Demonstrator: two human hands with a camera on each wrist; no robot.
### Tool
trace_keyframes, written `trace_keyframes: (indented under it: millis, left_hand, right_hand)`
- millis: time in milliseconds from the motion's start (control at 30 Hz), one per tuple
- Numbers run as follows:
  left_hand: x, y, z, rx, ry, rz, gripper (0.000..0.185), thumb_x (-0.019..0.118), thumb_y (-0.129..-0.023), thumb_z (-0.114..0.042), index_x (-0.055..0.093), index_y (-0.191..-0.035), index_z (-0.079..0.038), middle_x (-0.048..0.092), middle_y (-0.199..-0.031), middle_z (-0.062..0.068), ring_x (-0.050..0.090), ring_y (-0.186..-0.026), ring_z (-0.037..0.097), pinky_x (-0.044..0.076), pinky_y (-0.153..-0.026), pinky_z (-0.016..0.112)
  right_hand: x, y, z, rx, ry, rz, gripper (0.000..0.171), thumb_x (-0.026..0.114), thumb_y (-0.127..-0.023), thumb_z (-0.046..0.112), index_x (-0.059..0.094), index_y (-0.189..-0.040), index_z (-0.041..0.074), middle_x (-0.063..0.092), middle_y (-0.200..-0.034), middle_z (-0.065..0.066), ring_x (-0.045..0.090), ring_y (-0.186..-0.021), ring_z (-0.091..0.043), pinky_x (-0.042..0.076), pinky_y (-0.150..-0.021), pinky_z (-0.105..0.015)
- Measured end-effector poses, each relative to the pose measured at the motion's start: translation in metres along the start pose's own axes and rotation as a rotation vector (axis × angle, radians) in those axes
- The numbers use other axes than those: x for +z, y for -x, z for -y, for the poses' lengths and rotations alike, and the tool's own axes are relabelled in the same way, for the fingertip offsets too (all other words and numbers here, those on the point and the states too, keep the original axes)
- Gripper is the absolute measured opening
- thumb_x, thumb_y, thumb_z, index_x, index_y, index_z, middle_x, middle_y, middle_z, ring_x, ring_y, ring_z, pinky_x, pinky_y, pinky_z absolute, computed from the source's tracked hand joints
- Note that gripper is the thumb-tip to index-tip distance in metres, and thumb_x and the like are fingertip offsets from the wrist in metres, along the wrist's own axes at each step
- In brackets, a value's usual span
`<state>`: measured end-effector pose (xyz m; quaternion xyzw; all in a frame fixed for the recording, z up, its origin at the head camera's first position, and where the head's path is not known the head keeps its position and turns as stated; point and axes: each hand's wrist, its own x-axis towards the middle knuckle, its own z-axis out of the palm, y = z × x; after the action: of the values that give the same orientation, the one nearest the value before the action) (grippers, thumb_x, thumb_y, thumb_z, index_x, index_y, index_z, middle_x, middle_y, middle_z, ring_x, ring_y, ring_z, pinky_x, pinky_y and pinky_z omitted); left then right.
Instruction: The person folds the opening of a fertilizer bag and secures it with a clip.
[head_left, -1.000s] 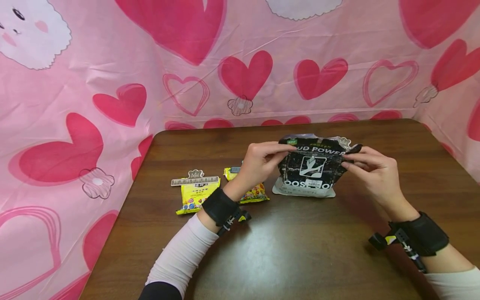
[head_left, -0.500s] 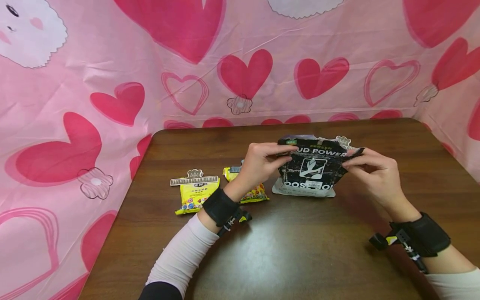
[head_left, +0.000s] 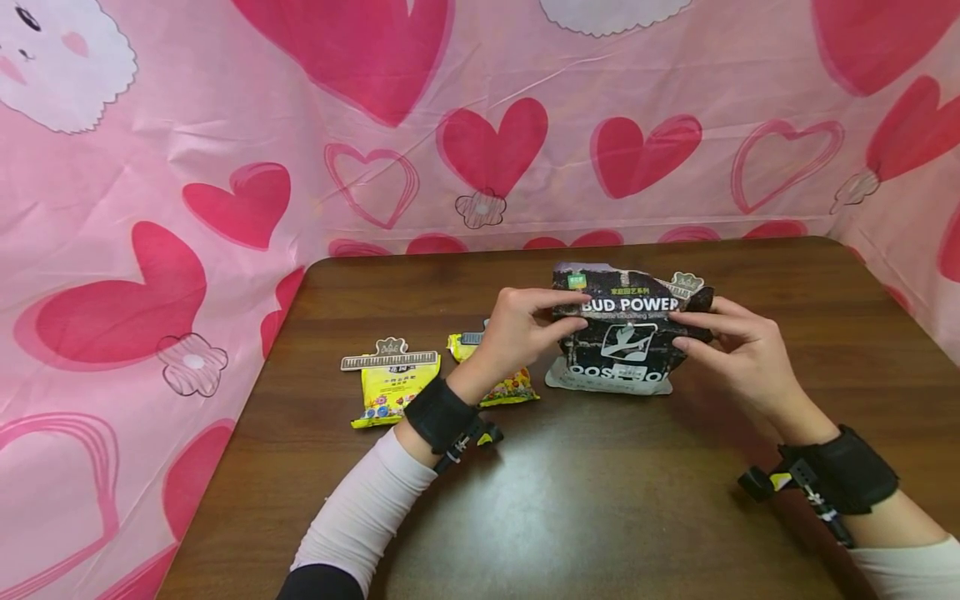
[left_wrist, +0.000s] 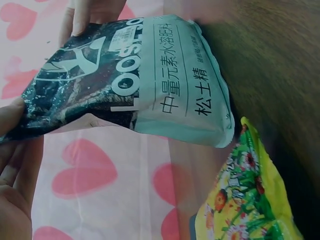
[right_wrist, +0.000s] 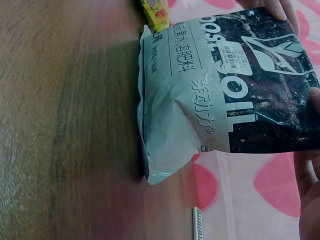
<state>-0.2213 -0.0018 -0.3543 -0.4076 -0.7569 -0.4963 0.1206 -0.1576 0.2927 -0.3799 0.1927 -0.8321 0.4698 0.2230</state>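
Note:
A black and pale grey fertilizer bag, printed BUD POWER, stands upright on the table in the head view. My left hand pinches its upper left side, thumb in front. The upper right side is pinched by my right hand. The left wrist view shows the bag's pale lower part with dark print. From the right wrist, the bag shows a white barcode label. Behind its top right corner a silver clip with a piano-key pattern is partly hidden.
To the left lies a yellow packet with a piano-key clip across its top. A second yellow flowered packet with a dark clip is partly behind my left wrist. A pink heart-print cloth hangs behind the brown table.
The bag's top has straightened and flattened, showing more of its printed front. My right hand has shifted slightly left along with the bag's right edge. The yellow packets stay put.

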Motion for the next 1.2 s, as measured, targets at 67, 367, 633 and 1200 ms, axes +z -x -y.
trace_keyframes:
  millis: [67,367,633,1200]
  left_hand:
    - [-0.0002,0.0008,0.0006,-0.006,-0.010,0.004,0.027,0.077,-0.086,-0.014,0.076,-0.111,-0.008,0.077,-0.102,0.009,0.064,-0.065,0.002,0.048,-0.059,0.016]
    - [-0.0014,0.0014,0.0020,0.002,-0.044,0.028,0.017,0.074,-0.089,-0.016,0.078,-0.103,-0.007,0.078,-0.097,0.007,0.071,-0.075,0.007,0.054,-0.067,0.014]
    - [-0.0016,0.0012,0.0041,0.041,-0.109,0.027,0.013,0.072,-0.090,-0.016,0.080,-0.099,-0.010,0.075,-0.087,0.003,0.063,-0.071,0.005,0.047,-0.063,0.013]
    - [-0.0037,0.0004,0.0035,0.104,-0.159,0.026,0.012,0.075,-0.087,-0.019,0.081,-0.095,-0.012,0.074,-0.098,0.001,0.064,-0.094,0.010,0.048,-0.079,0.021]
  right_hand:
    - [0.0009,0.0001,0.0000,-0.001,0.001,0.006,0.038,0.072,-0.076,-0.018,0.073,-0.112,-0.004,0.065,-0.119,0.010,0.055,-0.094,-0.006,0.041,-0.060,-0.013]
    - [0.0041,0.0004,-0.0022,-0.040,0.048,-0.004,0.034,0.074,-0.077,-0.016,0.076,-0.106,0.001,0.068,-0.106,0.007,0.057,-0.093,-0.003,0.045,-0.062,-0.009]
    - [0.0034,0.0010,-0.0037,-0.031,0.087,0.002,0.028,0.074,-0.080,-0.010,0.078,-0.103,0.006,0.069,-0.092,0.018,0.055,-0.076,0.003,0.040,-0.057,-0.011]
    - [-0.0004,-0.0030,-0.0090,-0.220,0.357,0.107,0.019,0.073,-0.083,-0.004,0.066,-0.083,0.014,0.061,-0.071,0.008,0.043,-0.064,0.007,0.035,-0.061,-0.013]
